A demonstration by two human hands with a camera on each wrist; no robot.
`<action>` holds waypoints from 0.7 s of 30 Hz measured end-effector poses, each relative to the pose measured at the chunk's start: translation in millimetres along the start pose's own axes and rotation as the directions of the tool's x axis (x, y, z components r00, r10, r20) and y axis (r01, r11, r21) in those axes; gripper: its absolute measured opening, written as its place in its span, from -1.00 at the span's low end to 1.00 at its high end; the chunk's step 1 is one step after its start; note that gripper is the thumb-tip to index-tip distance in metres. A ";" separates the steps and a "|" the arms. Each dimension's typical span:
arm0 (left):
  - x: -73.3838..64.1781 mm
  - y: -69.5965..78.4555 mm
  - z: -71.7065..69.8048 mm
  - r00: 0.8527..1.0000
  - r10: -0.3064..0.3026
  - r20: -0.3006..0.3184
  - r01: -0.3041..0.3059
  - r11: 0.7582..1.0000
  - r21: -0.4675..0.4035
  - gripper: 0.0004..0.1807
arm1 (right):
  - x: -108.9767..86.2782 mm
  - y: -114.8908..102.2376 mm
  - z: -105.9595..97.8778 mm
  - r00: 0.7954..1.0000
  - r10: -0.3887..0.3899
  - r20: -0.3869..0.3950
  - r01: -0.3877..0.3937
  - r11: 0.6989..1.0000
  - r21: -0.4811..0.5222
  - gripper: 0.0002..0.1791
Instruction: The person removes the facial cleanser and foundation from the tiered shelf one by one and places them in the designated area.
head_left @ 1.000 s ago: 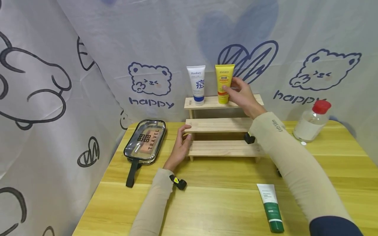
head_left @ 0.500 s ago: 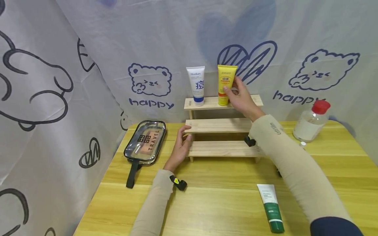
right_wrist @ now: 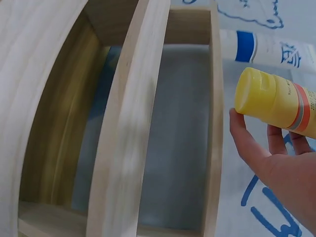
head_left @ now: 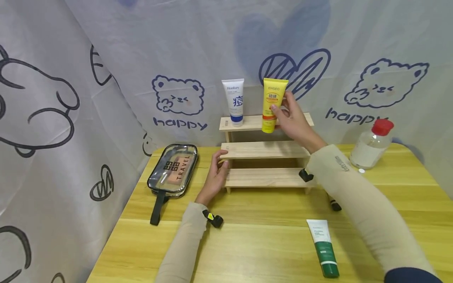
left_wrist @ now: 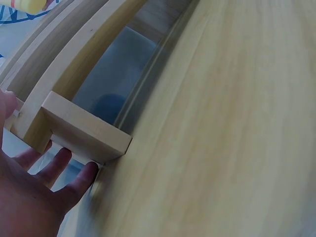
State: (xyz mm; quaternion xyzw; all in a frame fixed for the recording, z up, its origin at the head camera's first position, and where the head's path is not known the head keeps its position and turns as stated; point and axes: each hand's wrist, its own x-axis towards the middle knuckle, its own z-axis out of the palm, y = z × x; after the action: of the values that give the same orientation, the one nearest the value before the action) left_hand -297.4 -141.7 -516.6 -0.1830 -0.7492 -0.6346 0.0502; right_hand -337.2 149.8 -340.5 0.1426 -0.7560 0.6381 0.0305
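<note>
My right hand (head_left: pixel 295 122) pinches a yellow squeeze tube (head_left: pixel 272 103), cap down, thumb on its front. In the head view its cap overlaps the front edge of the top tier; in the right wrist view the yellow cap (right_wrist: pixel 254 91) is apart from the wood. A white tube with a blue band (head_left: pixel 234 101) stands upright at the left of the top tier. My left hand (head_left: pixel 214 177) holds the left end of the three-tier wooden stand (head_left: pixel 265 179), with fingers (left_wrist: pixel 79 185) against its end piece in the left wrist view.
A clear travel pouch (head_left: pixel 173 169) lies left of the stand. On the right is a red-capped bottle (head_left: pixel 369 147). A white and green tube (head_left: pixel 323 247) lies at the front. A dark-ended item (head_left: pixel 334 204) is partly hidden by my right arm. A printed curtain (head_left: pixel 198 47) hangs behind.
My right hand has brought the yellow tube rightward and toward me, its cap now lower in view and the tube slightly tilted. My left hand stays on the stand.
</note>
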 end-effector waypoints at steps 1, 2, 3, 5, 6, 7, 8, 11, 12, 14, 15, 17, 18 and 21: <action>-0.2 0.3 -0.1 1.000 0.001 -0.001 -0.001 1.000 0.001 -0.58 | -3.0 -0.4 0.4 1.000 0.001 0.006 -0.001 1.000 0.005 -0.48; -0.3 0.2 -0.1 1.000 0.003 -0.001 -0.003 1.000 -0.001 -0.58 | -6.3 -1.0 1.0 1.000 0.000 0.014 -0.001 1.000 0.009 -0.47; -0.4 0.3 -0.2 1.000 0.002 -0.002 -0.002 1.000 -0.002 -0.58 | -9.7 -1.3 1.2 1.000 0.000 0.023 0.000 1.000 0.008 -0.47; -0.8 0.4 -0.1 1.000 0.001 0.001 -0.001 1.000 -0.009 -0.58 | -17.0 -1.8 1.2 0.999 -0.006 0.041 0.006 1.000 -0.004 -0.44; -0.9 0.4 -0.2 1.000 -0.002 0.003 0.002 1.000 -0.014 -0.58 | -20.6 -1.9 1.1 0.999 -0.007 0.049 0.008 1.000 -0.016 -0.44; -1.3 0.7 0.3 1.000 -0.004 0.004 0.004 1.000 -0.018 -0.58 | -24.5 -1.6 0.6 0.998 -0.009 0.056 0.011 1.000 -0.024 -0.44; -1.3 0.8 0.8 1.000 -0.006 0.005 0.006 1.000 -0.022 -0.58 | -28.2 -1.7 -0.2 0.998 -0.013 0.063 0.015 0.999 -0.028 -0.44; -1.5 1.0 1.5 1.000 -0.009 0.004 0.009 1.000 -0.016 -0.58 | -38.5 -2.0 -2.6 0.997 -0.017 0.082 0.021 0.998 -0.053 -0.43; -1.4 0.9 1.7 1.000 -0.010 0.004 0.010 1.000 -0.014 -0.58 | -41.9 -2.5 -3.4 0.996 -0.014 0.087 0.019 0.999 -0.051 -0.44; -1.6 1.0 1.5 1.000 -0.008 0.002 0.008 1.000 -0.013 -0.57 | -48.3 -2.7 -5.0 0.995 -0.008 0.095 0.013 0.998 -0.058 -0.43; -1.7 0.9 1.4 1.000 -0.007 0.002 0.007 1.000 -0.012 -0.57 | -51.7 -2.7 -5.7 0.995 0.001 0.096 0.005 0.998 -0.062 -0.43; -1.6 0.5 1.2 1.000 -0.007 0.004 0.007 1.000 -0.011 -0.57 | -58.8 -2.1 -7.0 0.995 0.021 0.095 -0.016 0.999 -0.052 -0.44; -1.8 0.7 0.9 1.000 -0.008 0.006 0.008 1.000 -0.013 -0.57 | -62.6 -1.4 -7.6 0.995 0.030 0.094 -0.026 0.999 -0.045 -0.44; -2.6 1.0 0.3 1.000 -0.013 0.005 0.013 1.000 -0.014 -0.57 | -74.3 2.7 -9.3 0.995 0.048 0.092 -0.045 0.998 -0.035 -0.44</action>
State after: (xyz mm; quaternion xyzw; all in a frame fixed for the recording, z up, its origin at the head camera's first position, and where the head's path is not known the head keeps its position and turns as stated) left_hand -294.5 -141.8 -516.6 -0.1800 -0.7461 -0.6396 0.0432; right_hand -268.0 172.3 -358.3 0.1538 -0.7701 0.6189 -0.0171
